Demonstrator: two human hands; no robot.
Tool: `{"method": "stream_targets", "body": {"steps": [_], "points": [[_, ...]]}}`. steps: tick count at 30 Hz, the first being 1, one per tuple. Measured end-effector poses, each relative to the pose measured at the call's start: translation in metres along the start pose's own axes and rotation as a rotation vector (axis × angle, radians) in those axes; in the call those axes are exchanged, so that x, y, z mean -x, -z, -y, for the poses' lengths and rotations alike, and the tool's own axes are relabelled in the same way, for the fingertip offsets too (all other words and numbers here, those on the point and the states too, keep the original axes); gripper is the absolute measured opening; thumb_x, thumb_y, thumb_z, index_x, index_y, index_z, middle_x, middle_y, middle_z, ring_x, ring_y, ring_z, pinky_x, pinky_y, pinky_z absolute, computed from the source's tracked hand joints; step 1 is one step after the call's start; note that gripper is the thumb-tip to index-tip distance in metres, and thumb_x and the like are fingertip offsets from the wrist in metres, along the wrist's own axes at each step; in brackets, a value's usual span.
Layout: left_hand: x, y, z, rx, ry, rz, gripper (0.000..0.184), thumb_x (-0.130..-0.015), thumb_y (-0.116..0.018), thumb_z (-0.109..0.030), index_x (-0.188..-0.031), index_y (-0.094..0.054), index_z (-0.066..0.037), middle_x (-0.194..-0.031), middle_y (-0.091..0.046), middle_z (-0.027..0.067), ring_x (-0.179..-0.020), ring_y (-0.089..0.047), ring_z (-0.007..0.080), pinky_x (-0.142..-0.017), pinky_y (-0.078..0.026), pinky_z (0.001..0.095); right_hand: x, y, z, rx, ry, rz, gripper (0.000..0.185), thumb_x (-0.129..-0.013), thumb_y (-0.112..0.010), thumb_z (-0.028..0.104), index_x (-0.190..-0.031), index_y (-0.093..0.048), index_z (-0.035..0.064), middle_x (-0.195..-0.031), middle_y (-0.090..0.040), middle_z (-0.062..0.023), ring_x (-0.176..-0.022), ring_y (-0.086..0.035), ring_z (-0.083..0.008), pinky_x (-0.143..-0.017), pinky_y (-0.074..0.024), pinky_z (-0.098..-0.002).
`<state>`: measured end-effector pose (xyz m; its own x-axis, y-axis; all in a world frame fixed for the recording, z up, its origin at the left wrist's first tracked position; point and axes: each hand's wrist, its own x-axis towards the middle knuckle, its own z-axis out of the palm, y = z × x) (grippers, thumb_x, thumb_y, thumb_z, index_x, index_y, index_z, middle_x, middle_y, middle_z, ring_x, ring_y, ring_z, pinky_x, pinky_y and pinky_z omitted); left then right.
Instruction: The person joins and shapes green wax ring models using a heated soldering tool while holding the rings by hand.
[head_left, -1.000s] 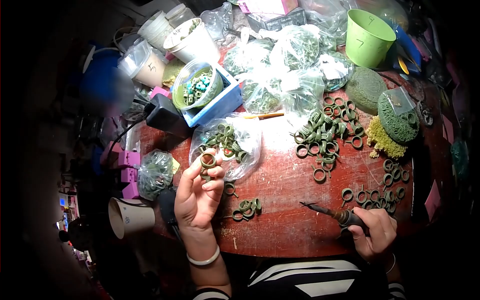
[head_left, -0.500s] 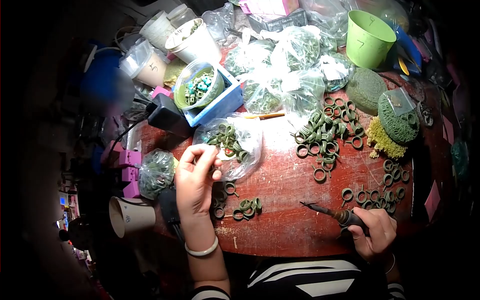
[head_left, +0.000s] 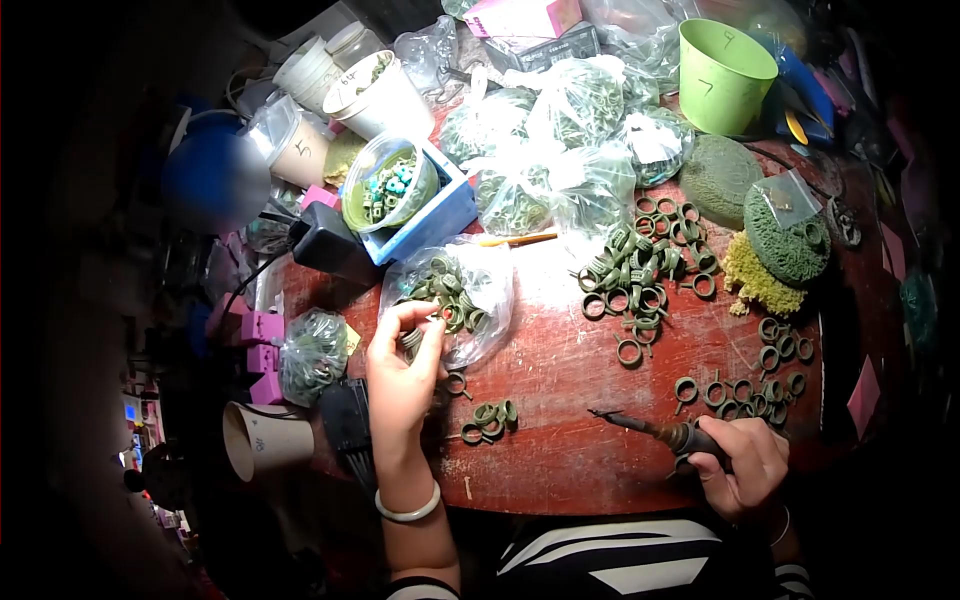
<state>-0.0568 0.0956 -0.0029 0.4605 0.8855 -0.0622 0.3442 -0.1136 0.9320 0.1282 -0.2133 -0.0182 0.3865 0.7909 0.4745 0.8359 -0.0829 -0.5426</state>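
Note:
My left hand [head_left: 403, 362] reaches over a clear plastic bag [head_left: 497, 300] holding green rings [head_left: 458, 283]. Thumb and forefinger are pinched at the bag's near side, among the rings; what lies between the tips is too small to make out. My right hand [head_left: 744, 468] is wrapped round the dark handle of a soldering iron [head_left: 668, 432], its thin blackened tip pointing left just over the red tabletop. Small stemmed rings [head_left: 489, 420] lie right of my left wrist. Another group of green rings [head_left: 745, 392] lies just beyond my right hand.
A large pile of green rings [head_left: 645, 262] lies mid-table. Behind it stand filled plastic bags [head_left: 577, 105] and a green bucket [head_left: 722, 85]. A blue box [head_left: 437, 205] with a tub [head_left: 385, 195] sits at left. Green blocks [head_left: 790, 235] and yellow sponge [head_left: 757, 280] are at right.
My left hand has opened slightly from its curl and moved to the rings at the bag. My right hand keeps the soldering iron; the whole view has shifted a little left.

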Motion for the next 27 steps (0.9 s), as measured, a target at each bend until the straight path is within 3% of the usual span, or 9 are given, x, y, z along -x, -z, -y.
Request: {"method": "stream_targets", "body": {"steps": [3, 4, 6, 12, 19, 21, 22, 24, 27], "points": [[0.006, 0.013, -0.011, 0.61, 0.188, 0.175, 0.026, -0.094, -0.061, 0.001, -0.12, -0.054, 0.002, -0.115, -0.06, 0.0134, -0.097, -0.063, 0.0159, -0.081, -0.053, 0.0247, 0.0, 0.0, 0.0, 0.001, 0.003, 0.012, 0.038, -0.093, -0.074, 0.03, -0.115, -0.067, 0.0001, -0.082, -0.063, -0.0088, -0.062, -0.062, -0.0222, -0.051, -0.0491, -0.0327], [0.008, 0.016, -0.012, 0.61, 0.188, 0.173, 0.026, -0.094, -0.061, 0.001, -0.12, -0.054, 0.002, -0.115, -0.06, 0.0134, -0.097, -0.063, 0.0159, -0.081, -0.053, 0.0247, 0.0, 0.0, 0.001, 0.003, 0.004, 0.018, 0.037, -0.093, -0.075, 0.029, -0.115, -0.067, 0.0001, -0.082, -0.063, -0.0089, -0.062, -0.062, -0.0224, -0.051, -0.0492, -0.0328], [0.01, 0.02, -0.014, 0.94, 0.252, 0.265, 0.033, -0.094, -0.055, 0.008, -0.126, -0.05, 0.005, -0.123, -0.058, 0.0185, -0.112, -0.062, 0.0243, -0.096, -0.054, 0.0319, -0.001, -0.001, 0.001, 0.003, 0.007, 0.011, 0.037, -0.093, -0.075, 0.029, -0.115, -0.067, 0.0, -0.082, -0.063, -0.009, -0.062, -0.062, -0.0225, -0.051, -0.0494, -0.033], [0.01, 0.023, -0.008, 1.011, 0.177, 0.373, 0.031, -0.095, -0.05, 0.008, -0.125, -0.048, 0.007, -0.126, -0.057, 0.0239, -0.122, -0.061, 0.0327, -0.108, -0.052, 0.0388, -0.001, -0.002, 0.002, 0.001, -0.009, 0.008, 0.036, -0.093, -0.074, 0.029, -0.113, -0.067, -0.0002, -0.081, -0.062, -0.0094, -0.061, -0.062, -0.023, -0.051, -0.0496, -0.0338], [0.012, 0.026, -0.005, 1.199, 0.277, 0.438, 0.024, -0.1, -0.052, 0.003, -0.124, -0.05, 0.006, -0.127, -0.058, 0.0258, -0.126, -0.06, 0.0353, -0.104, -0.057, 0.0371, 0.0, -0.002, 0.004, -0.006, -0.048, 0.015, 0.037, -0.097, -0.069, 0.032, -0.11, -0.068, -0.0021, -0.08, -0.064, -0.012, -0.063, -0.061, -0.0252, -0.056, -0.0491, -0.0338], [0.014, 0.024, -0.007, 1.133, 0.304, 0.327, 0.023, -0.102, -0.056, -0.002, -0.123, -0.053, 0.004, -0.121, -0.06, 0.0213, -0.114, -0.064, 0.0277, -0.088, -0.061, 0.0288, -0.001, -0.001, 0.004, -0.005, -0.048, 0.014, 0.037, -0.097, -0.069, 0.032, -0.11, -0.068, -0.002, -0.08, -0.064, -0.0119, -0.064, -0.061, -0.0252, -0.056, -0.0491, -0.0337], [0.014, 0.024, -0.005, 1.133, 0.304, 0.327, 0.023, -0.102, -0.056, -0.002, -0.123, -0.053, 0.004, -0.121, -0.06, 0.0213, -0.114, -0.064, 0.0277, -0.088, -0.061, 0.0288, 0.0, -0.001, 0.004, -0.003, -0.05, 0.013, 0.037, -0.097, -0.069, 0.032, -0.11, -0.068, -0.002, -0.08, -0.064, -0.0118, -0.064, -0.062, -0.0252, -0.056, -0.0492, -0.0337], [0.013, 0.025, 0.001, 1.188, 0.306, 0.382, 0.022, -0.102, -0.059, -0.005, -0.122, -0.055, 0.002, -0.114, -0.061, 0.0159, -0.097, -0.062, 0.0182, -0.071, -0.056, 0.0206, 0.0, -0.001, 0.004, -0.001, -0.053, 0.013, 0.037, -0.097, -0.069, 0.033, -0.11, -0.068, -0.0019, -0.08, -0.064, -0.0117, -0.064, -0.062, -0.0252, -0.056, -0.0492, -0.0336], [0.014, 0.025, 0.002, 1.18, 0.328, 0.341, 0.021, -0.102, -0.059, -0.005, -0.121, -0.056, 0.004, -0.108, -0.06, 0.0123, -0.089, -0.055, 0.0134, -0.063, -0.047, 0.0172, 0.0, -0.001, 0.004, -0.001, -0.055, 0.013, 0.037, -0.097, -0.07, 0.033, -0.11, -0.068, -0.0019, -0.08, -0.064, -0.0115, -0.064, -0.062, -0.025, -0.056, -0.0493, -0.0335]]}}
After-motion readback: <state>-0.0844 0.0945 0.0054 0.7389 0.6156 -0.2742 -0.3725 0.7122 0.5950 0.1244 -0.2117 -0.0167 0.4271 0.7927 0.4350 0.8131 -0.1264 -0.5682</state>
